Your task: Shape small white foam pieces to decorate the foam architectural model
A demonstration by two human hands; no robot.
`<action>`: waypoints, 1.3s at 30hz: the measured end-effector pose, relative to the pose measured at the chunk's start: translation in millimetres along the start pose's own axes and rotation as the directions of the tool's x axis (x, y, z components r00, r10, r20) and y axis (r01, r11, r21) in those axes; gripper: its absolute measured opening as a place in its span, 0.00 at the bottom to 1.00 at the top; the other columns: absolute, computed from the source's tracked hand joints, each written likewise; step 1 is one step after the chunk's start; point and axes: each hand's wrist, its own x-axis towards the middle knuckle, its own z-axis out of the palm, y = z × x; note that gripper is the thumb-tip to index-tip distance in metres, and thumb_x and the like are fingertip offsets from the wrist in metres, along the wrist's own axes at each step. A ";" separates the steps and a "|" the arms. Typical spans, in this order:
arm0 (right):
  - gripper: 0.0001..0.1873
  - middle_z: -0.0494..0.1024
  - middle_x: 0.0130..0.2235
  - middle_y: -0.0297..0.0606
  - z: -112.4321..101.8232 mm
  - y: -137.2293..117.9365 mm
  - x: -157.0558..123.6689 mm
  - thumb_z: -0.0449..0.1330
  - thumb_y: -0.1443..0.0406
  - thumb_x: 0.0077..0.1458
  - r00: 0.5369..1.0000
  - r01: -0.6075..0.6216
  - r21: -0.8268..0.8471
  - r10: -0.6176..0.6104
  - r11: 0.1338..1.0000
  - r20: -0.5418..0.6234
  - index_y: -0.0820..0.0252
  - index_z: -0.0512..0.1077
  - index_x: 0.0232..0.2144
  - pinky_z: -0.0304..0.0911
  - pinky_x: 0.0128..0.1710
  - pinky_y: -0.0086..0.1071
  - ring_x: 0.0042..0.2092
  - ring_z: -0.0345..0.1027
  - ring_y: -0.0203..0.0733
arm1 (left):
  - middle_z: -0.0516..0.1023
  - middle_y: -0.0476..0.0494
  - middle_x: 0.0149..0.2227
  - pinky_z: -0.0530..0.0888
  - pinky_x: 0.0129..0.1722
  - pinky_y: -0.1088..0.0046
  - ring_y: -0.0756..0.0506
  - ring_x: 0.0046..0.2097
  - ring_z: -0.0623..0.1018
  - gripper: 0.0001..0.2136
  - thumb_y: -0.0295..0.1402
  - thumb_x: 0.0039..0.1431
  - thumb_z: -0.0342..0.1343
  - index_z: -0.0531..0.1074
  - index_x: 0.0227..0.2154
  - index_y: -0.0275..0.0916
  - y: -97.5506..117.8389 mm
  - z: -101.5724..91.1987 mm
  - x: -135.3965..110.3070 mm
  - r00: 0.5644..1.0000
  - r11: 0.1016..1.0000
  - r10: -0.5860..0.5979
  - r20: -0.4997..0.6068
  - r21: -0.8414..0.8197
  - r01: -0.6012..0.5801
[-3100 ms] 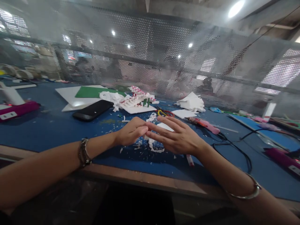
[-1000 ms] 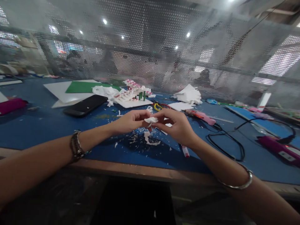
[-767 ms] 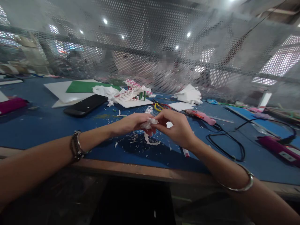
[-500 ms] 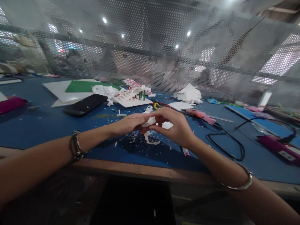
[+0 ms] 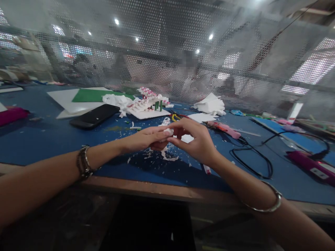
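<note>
A small crumpled white piece [image 5: 169,132], its material hard to tell, is pinched between my two hands above the table. My left hand [image 5: 149,137] has its thumb and fingers closed on the piece from the left. From the right, my right hand [image 5: 195,139] holds it with thumb and fingertips, the fingers curled. Below lie white scraps and shavings [image 5: 169,157], scattered over the blue surface. Just behind my hands are scissors with yellow handles [image 5: 176,118]. A white board [image 5: 146,114] beyond them carries a small pink-and-white model with green posts.
At the left, a black phone [image 5: 95,116] lies before white sheets and a green sheet [image 5: 91,96]. A pink glue gun [image 5: 224,129] trails a black cable [image 5: 269,164] toward a purple power strip [image 5: 311,165]. White papers [image 5: 209,104] are piled behind. A perforated metal screen [image 5: 157,45] rises at the back.
My left thumb and fingers have shifted, and less of the white piece shows between my hands. My right hand has stayed nearly in place.
</note>
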 end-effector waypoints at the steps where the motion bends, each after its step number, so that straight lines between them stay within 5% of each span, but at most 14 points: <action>1: 0.09 0.69 0.27 0.33 0.0 0.1 -0.2 0.58 0.66 0.47 1.000 -0.017 0.021 0.017 1.000 0.011 0.63 0.69 0.33 0.62 0.27 0.24 0.27 0.62 0.29 | 0.50 0.54 0.17 0.50 0.17 0.77 0.54 0.19 0.52 0.11 0.39 0.56 0.43 0.60 0.23 0.38 -0.2 -0.2 0.1 1.000 1.000 -0.003 0.012 -0.004 0.003; 8: 0.09 0.68 0.27 0.32 1.4 1.2 -0.3 0.56 0.64 0.48 0.992 -0.123 0.139 0.120 0.983 0.032 0.61 0.69 0.34 0.64 0.28 0.24 0.29 0.62 0.29 | 0.55 0.52 0.13 0.55 0.17 0.74 0.53 0.16 0.56 0.22 0.47 0.56 0.35 0.59 0.15 0.38 0.6 -0.8 1.6 0.996 0.998 -0.038 0.075 0.058 0.034; 12: 0.07 0.67 0.26 0.32 1.2 0.8 0.5 0.57 0.64 0.48 0.990 -0.140 0.109 0.138 0.984 0.023 0.62 0.69 0.31 0.63 0.27 0.24 0.27 0.61 0.29 | 0.63 0.49 0.14 0.58 0.19 0.75 0.53 0.18 0.61 0.26 0.50 0.55 0.31 0.63 0.17 0.37 1.1 -1.5 0.6 0.999 0.975 -0.040 -0.003 0.219 0.040; 17: 0.06 0.68 0.26 0.33 1.1 0.1 0.2 0.57 0.64 0.47 0.994 -0.109 0.017 0.109 0.994 -0.020 0.62 0.67 0.28 0.62 0.27 0.25 0.26 0.60 0.29 | 0.67 0.50 0.18 0.58 0.21 0.77 0.53 0.21 0.62 0.16 0.41 0.58 0.38 0.64 0.22 0.38 -0.8 -4.7 0.9 0.995 0.954 0.050 -0.083 0.299 -0.023; 25: 0.04 0.67 0.28 0.32 0.9 -1.7 0.3 0.56 0.67 0.47 0.998 -0.059 -0.027 0.059 0.998 0.005 0.61 0.68 0.29 0.63 0.28 0.24 0.28 0.61 0.29 | 0.65 0.50 0.22 0.63 0.25 0.77 0.52 0.24 0.65 0.12 0.41 0.56 0.42 0.63 0.29 0.38 -4.5 -5.4 2.5 0.992 0.958 0.085 -0.094 0.282 -0.055; 30: 0.05 0.68 0.31 0.35 2.7 3.2 -0.3 0.54 0.68 0.49 1.000 -0.025 -0.021 0.025 0.999 0.012 0.62 0.68 0.31 0.65 0.31 0.25 0.32 0.64 0.31 | 0.70 0.43 0.40 0.67 0.38 0.76 0.50 0.40 0.70 0.12 0.32 0.52 0.48 0.63 0.40 0.37 -0.1 -5.4 3.6 0.941 0.935 0.211 -0.265 0.336 -0.115; 34: 0.05 0.68 0.34 0.37 2.9 5.4 -1.5 0.53 0.68 0.50 0.997 -0.039 0.011 0.038 0.999 0.062 0.61 0.68 0.31 0.66 0.33 0.26 0.36 0.65 0.32 | 0.74 0.44 0.39 0.68 0.39 0.74 0.49 0.40 0.72 0.12 0.30 0.50 0.48 0.69 0.38 0.36 0.5 -7.6 3.6 0.951 0.909 0.180 -0.252 0.412 -0.062; 39: 0.04 0.70 0.35 0.36 2.5 5.5 -1.5 0.53 0.69 0.48 0.993 -0.068 -0.012 0.069 0.998 0.097 0.61 0.67 0.30 0.67 0.31 0.25 0.33 0.65 0.31 | 0.76 0.43 0.39 0.69 0.39 0.71 0.48 0.39 0.73 0.13 0.32 0.51 0.47 0.72 0.37 0.36 -1.5 -11.4 4.8 0.905 0.850 0.233 -0.357 0.526 -0.012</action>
